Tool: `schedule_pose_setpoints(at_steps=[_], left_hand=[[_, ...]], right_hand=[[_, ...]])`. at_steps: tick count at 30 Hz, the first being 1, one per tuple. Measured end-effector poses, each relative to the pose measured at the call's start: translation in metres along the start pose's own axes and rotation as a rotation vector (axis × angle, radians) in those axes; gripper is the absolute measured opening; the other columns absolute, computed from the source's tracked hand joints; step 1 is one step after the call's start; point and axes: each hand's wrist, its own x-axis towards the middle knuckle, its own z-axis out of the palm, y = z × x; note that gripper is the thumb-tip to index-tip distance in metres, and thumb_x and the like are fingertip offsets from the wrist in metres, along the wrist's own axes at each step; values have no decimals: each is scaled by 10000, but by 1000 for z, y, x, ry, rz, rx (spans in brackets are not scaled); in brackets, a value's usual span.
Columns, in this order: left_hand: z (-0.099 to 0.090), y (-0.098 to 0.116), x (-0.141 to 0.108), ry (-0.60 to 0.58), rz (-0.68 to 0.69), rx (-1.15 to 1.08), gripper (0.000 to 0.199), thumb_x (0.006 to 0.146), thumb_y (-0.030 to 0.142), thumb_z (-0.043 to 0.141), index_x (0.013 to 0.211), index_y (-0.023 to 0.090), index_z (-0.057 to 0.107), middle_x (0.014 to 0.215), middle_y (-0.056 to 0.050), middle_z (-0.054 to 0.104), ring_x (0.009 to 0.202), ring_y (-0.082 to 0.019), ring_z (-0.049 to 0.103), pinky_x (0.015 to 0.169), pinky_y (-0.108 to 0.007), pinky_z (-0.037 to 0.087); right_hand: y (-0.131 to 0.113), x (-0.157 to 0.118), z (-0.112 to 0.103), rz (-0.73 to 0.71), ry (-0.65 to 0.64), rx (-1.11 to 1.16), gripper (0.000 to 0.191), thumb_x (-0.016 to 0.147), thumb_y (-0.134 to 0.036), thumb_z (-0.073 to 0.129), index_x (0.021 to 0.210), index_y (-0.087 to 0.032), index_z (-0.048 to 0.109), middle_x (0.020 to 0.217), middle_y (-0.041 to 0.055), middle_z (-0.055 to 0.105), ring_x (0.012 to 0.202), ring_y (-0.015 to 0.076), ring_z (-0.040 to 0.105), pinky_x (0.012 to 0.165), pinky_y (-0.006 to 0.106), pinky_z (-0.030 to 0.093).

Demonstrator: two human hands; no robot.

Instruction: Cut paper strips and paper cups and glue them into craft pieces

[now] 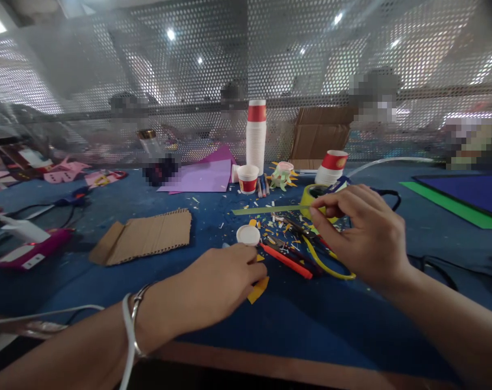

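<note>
My right hand (pixel 360 230) pinches the right end of a thin green strip (pixel 270 209), which points left above the scraps. Just behind that hand is a roll of yellow-green tape (pixel 311 196). My left hand (pixel 230 276) is low at the centre with its fingers curled down beside a small white paper cup (pixel 248 235); its fingertips are partly hidden, and what they hold, if anything, cannot be made out. A piece of yellow paper (pixel 258 290) lies by those fingers. Between the hands are a red-orange pen (pixel 289 262) and scissors with yellow handles (pixel 327 264).
Folded cardboard (pixel 152 235) lies at left, near a magenta power strip (pixel 34 250). Behind stand a tall stack of paper cups (pixel 256 135), a red-and-white cup (pixel 248 180) and a decorated cup (pixel 284 174). Purple sheets (pixel 205 176) lie at the back; green and blue sheets (pixel 469 197) lie right.
</note>
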Motion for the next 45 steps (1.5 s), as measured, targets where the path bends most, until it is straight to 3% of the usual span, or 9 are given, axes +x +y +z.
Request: schedule_pose_setpoints(at_steps=[6, 9, 12, 14, 22, 26, 30, 36, 45], left_hand=[[-2, -9, -16, 75, -106, 96, 175, 914, 111, 497, 989, 181, 639, 971, -75, 635, 876, -229, 614, 732, -369, 516], [-7, -2, -22, 351, -163, 84, 77, 908, 157, 558, 956, 212, 582, 930, -53, 618, 885, -234, 597, 762, -391, 520], [-8, 6, -24, 587, -178, 128, 290, 895, 197, 627, 1166, 250, 538, 1070, -72, 614, 1036, -261, 564, 911, -460, 496], [-4, 9, -24, 563, -137, 159, 399, 902, 194, 626, 1276, 271, 510, 1155, -83, 613, 1070, -269, 547, 935, -480, 477], [27, 20, -32, 529, 0, 123, 196, 920, 106, 579, 1072, 221, 623, 967, -28, 677, 901, -198, 547, 796, -353, 461], [38, 30, -36, 562, 16, 160, 263, 911, 106, 595, 1148, 211, 641, 1080, -71, 639, 1028, -230, 523, 895, -377, 435], [42, 36, -35, 517, 97, 119, 149, 930, 83, 564, 953, 177, 677, 921, -32, 651, 917, -210, 510, 800, -347, 401], [44, 40, -33, 473, 62, 82, 255, 925, 69, 553, 1147, 153, 646, 1064, -62, 680, 972, -225, 535, 837, -378, 413], [46, 41, -39, 365, 97, 18, 208, 954, 87, 477, 1025, 168, 655, 928, -67, 705, 854, -203, 596, 736, -356, 484]], right_hand=[[-5, 0, -2, -10, -57, -3, 107, 904, -195, 590, 802, -220, 607, 686, 36, 586, 699, 221, 574, 707, 388, 446], [-10, 1, -5, -48, -87, 10, 107, 905, -186, 582, 808, -207, 620, 691, 39, 598, 698, 218, 570, 703, 383, 433], [-17, 2, -10, -87, -150, 42, 109, 902, -177, 579, 808, -197, 628, 708, 39, 612, 694, 210, 564, 686, 369, 417], [-24, 3, -14, -107, -212, 77, 111, 901, -174, 585, 801, -187, 632, 715, 40, 617, 700, 206, 563, 685, 364, 409], [-51, -36, -32, -123, -403, 163, 162, 922, -128, 560, 795, -186, 643, 740, 26, 634, 719, 196, 534, 705, 355, 352], [-57, -73, -41, -76, -393, 208, 179, 945, -110, 525, 847, -193, 651, 731, 8, 626, 700, 180, 507, 701, 332, 338], [-59, -94, -44, -6, -402, 216, 161, 933, -90, 546, 861, -195, 643, 761, 5, 628, 715, 180, 495, 689, 334, 312], [-57, -108, -48, 28, -348, 195, 152, 906, -62, 589, 943, -188, 666, 811, 30, 615, 742, 182, 484, 690, 338, 332], [-55, -118, -58, 123, -346, 108, 140, 902, -133, 610, 925, -240, 697, 1002, 53, 689, 913, 244, 524, 794, 391, 357]])
